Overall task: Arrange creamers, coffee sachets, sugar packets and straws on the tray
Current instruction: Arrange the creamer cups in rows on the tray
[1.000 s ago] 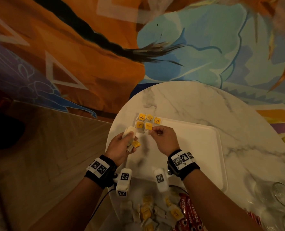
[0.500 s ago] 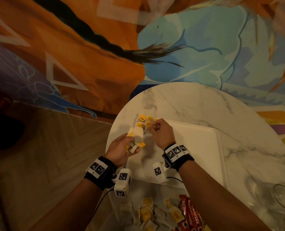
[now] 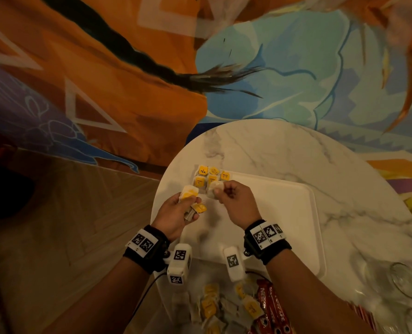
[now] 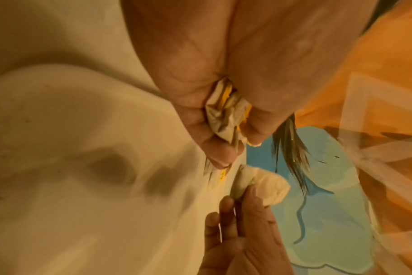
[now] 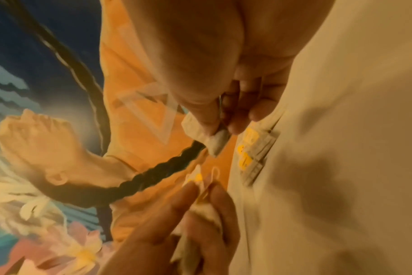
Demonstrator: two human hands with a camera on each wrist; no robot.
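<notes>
A bunch of yellow-labelled sachets (image 3: 189, 194) is clutched in the curled fingers of the left hand (image 3: 173, 213), held above the left edge of the white tray (image 3: 284, 213) on the round marble worktop (image 3: 284, 150). Just right of it, a single pale sachet (image 3: 214, 188) is pinched between thumb and fingertips of the right hand (image 3: 238, 203), directly beside a block of sachets (image 3: 208, 175) already laid flat at the tray's far-left corner. Loose sachets (image 3: 222, 307) and red sticks (image 3: 270, 307) are heaped near the worktop's front edge.

head: high, looking down at tray (image 3: 284, 213) | wrists: close, along fingers | shared: tray's far-left corner
</notes>
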